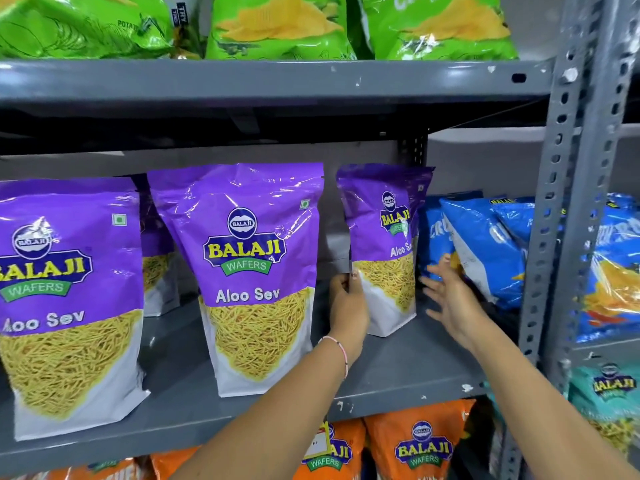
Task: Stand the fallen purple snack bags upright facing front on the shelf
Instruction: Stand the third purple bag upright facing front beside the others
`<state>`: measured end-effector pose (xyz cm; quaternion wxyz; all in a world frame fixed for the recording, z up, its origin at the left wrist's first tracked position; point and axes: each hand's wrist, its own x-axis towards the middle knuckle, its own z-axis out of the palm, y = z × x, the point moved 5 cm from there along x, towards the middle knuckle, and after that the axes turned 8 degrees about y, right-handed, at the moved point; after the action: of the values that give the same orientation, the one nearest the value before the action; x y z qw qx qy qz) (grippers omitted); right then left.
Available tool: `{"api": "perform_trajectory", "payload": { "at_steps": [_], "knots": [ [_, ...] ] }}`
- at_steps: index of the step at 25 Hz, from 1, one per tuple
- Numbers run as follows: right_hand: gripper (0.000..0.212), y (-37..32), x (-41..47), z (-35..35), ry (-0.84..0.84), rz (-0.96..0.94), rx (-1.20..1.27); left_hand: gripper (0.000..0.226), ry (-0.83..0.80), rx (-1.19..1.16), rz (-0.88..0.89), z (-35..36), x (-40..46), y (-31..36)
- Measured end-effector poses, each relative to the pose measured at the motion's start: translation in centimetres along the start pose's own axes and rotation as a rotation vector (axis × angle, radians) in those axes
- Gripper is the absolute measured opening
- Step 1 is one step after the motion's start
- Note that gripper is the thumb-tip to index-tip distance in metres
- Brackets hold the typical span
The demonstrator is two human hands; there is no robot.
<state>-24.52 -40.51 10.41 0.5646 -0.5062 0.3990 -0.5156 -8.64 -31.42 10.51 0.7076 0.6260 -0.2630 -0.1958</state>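
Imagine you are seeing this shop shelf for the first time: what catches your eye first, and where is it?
Three glossy purple Aloo Sev snack bags stand in a row on the grey metal shelf. The left hand grips the edge of the smaller right-hand purple bag, while the open right hand reaches toward the shiny blue snack bags beside it.

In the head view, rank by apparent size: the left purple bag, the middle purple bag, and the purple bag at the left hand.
1. left purple bag, cropped, nearest
2. middle purple bag, close second
3. right purple bag, farther back, turned; likely same real size
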Motion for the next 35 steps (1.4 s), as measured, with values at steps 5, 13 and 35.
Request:
{"api": "perform_trajectory", "payload": {
  "at_steps": [5, 13, 35],
  "knots": [
    [0.074, 0.4, -0.4, 1.9, -0.204, -0.038, -0.179, 0.038, -0.008, 0.012, -0.049, 0.4, 0.7, -0.1],
    [0.100, 1.8, -2.1, -1.1, -0.112, -0.169, -0.227, 0.038, -0.112, 0.027, -0.085, 0.3, -1.1, 0.6],
    [0.073, 2.8, -7.7, -3.8, -0.003, -0.296, -0.243, 0.030, -0.169, -0.128, -0.088, -1.2, -5.9, -0.3]
  ]
}}
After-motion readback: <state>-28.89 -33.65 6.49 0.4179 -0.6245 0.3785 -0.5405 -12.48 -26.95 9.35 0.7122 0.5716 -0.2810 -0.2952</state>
